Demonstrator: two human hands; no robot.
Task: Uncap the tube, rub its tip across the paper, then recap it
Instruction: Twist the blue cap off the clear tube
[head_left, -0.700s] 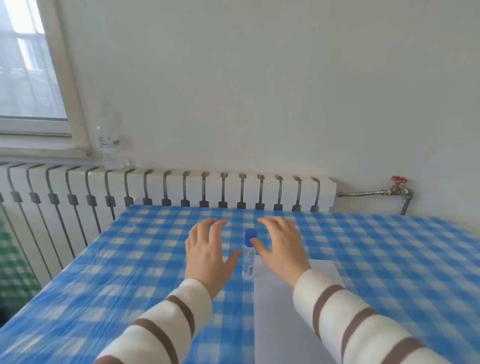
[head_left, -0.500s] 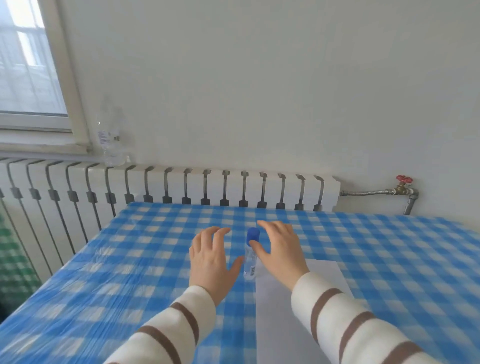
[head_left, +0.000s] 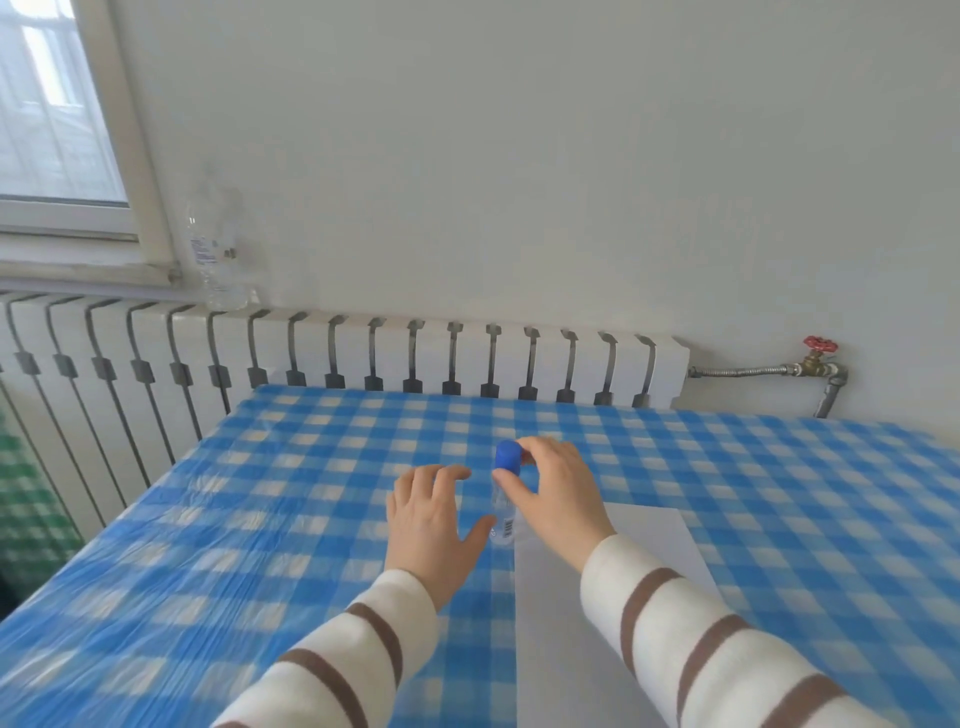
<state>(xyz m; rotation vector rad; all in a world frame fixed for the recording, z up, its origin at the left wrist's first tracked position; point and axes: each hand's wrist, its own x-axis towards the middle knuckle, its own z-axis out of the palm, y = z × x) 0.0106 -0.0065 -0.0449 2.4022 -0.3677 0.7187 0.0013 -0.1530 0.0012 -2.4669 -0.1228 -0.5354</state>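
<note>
A clear tube (head_left: 503, 514) with a blue cap (head_left: 507, 457) stands upright on the checked tablecloth, just left of a white sheet of paper (head_left: 623, 613). My right hand (head_left: 558, 499) curls its thumb and fingers round the blue cap. My left hand (head_left: 431, 519) hovers beside the tube with fingers spread and slightly bent, its thumb close to the tube's base; I cannot tell whether it touches. The cap sits on the tube.
The table carries a blue and white checked cloth (head_left: 260, 519). Behind its far edge runs a white radiator (head_left: 363, 353) with a clear plastic bottle (head_left: 218, 260) on top. A pipe with a red valve (head_left: 820, 344) is at the right wall.
My right hand has closed its fingers and thumb onto the blue cap. My left hand has lowered and drawn nearer to the tube's base.
</note>
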